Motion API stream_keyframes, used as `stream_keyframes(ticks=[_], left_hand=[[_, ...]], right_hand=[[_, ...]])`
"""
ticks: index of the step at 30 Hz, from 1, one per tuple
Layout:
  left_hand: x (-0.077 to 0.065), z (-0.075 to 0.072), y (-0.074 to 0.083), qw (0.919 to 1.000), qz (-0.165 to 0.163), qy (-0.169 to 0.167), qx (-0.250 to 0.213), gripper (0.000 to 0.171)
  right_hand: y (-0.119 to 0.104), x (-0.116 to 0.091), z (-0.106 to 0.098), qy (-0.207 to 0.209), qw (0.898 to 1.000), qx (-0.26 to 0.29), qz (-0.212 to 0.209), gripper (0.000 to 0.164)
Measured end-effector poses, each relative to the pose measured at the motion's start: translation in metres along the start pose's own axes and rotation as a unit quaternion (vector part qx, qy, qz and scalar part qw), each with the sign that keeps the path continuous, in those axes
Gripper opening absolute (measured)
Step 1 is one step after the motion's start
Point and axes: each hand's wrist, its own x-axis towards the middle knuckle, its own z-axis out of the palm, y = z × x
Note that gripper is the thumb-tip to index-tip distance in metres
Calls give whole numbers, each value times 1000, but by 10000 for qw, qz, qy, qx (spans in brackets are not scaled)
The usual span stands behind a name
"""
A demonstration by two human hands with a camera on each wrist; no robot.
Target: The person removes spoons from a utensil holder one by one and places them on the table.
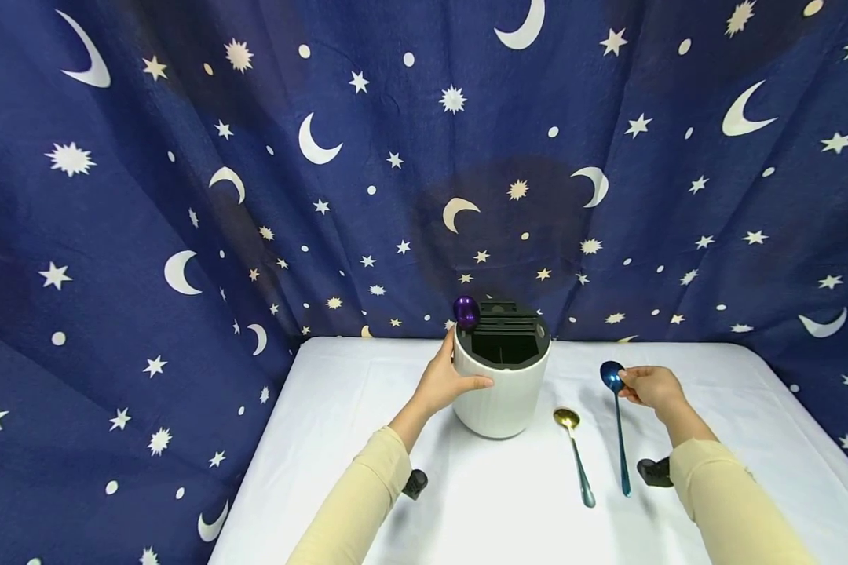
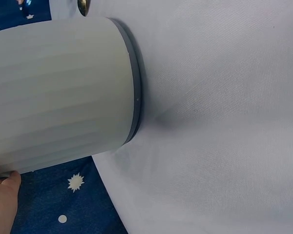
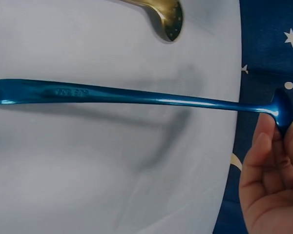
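My left hand (image 1: 447,380) grips a white, rounded utensil holder (image 1: 502,400) near its rim, thumb across the front and fingers along the left side. A black slotted insert (image 1: 505,333) fills the holder's top. From its left edge rises a shiny purple rounded head (image 1: 466,311); whatever lies below it is hidden. To the right, my right hand (image 1: 650,388) pinches a metallic blue ladle (image 3: 185,101) by the edge of its bowl. The ladle's long handle points back toward me, above its shadow on the cloth. Between holder and ladle lies a gold-bowled slotted ladle (image 1: 567,418) with small holes.
A white cloth covers the table (image 1: 480,502), which has rounded far corners. Behind it and along the left hangs a dark blue curtain (image 1: 367,196) with moons and stars. Black wrist cameras (image 1: 414,484) sit below both forearms.
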Motion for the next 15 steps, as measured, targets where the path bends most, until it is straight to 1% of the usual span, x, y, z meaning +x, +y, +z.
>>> stream_keyframes(ticks=[6,11,15], left_hand=[[0,-1,0,10000,29,52,22,117],[1,0,0,10000,10,-5,-37,117],[2,2,1,10000,-50,-36,17,118]], right_hand=[[8,0,7,126,9997,5,192,39],[20,-2,11,214,9990,106,368,39],[31,-3,14,256,9982,180,511,36]])
